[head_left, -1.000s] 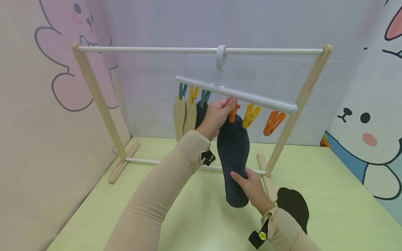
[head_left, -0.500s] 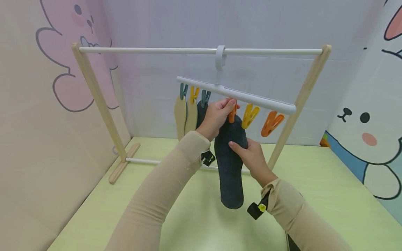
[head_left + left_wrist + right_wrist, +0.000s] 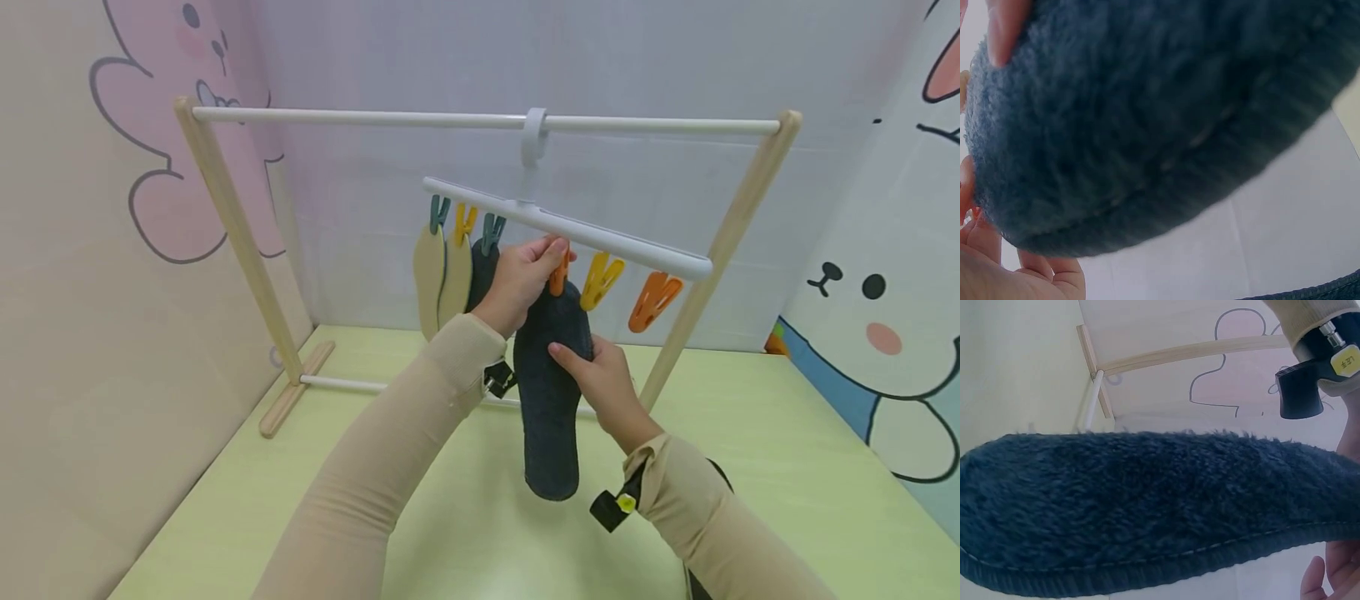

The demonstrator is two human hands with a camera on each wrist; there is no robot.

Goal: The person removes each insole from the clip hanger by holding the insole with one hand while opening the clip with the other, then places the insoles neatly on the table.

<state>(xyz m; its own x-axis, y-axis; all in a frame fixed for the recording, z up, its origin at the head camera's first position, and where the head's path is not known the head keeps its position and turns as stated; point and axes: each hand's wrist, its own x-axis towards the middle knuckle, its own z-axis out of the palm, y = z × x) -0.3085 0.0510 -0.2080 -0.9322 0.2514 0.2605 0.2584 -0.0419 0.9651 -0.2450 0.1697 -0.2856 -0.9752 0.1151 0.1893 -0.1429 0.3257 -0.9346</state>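
In the head view a dark blue fleecy insole (image 3: pixel 551 433) hangs lengthwise below the white clip hanger (image 3: pixel 615 240). My left hand (image 3: pixel 516 282) pinches an orange clothespin (image 3: pixel 558 277) at the insole's upper end. The right hand (image 3: pixel 606 385) grips the insole's right edge higher than its middle, thumb on the front face. Fleece and a stitched border of the insole (image 3: pixel 1141 125) fill much of the left wrist view. From the right wrist, the insole (image 3: pixel 1160 500) stretches across the picture, hiding most of the hands.
Left along the hanger, two beige insoles (image 3: pixel 430 279) and a dark insole (image 3: pixel 482 273) hang from clothespins. A yellow clothespin (image 3: pixel 602 282) and another orange one hang at right. A wooden rack (image 3: pixel 232 225) with a white top rod (image 3: pixel 360 119) carries the hanger above the table (image 3: pixel 450 533).
My right hand has slid up the insole from its lower part, and the insole's lower end has swung slightly left. The left hand has stayed at the orange clothespin.
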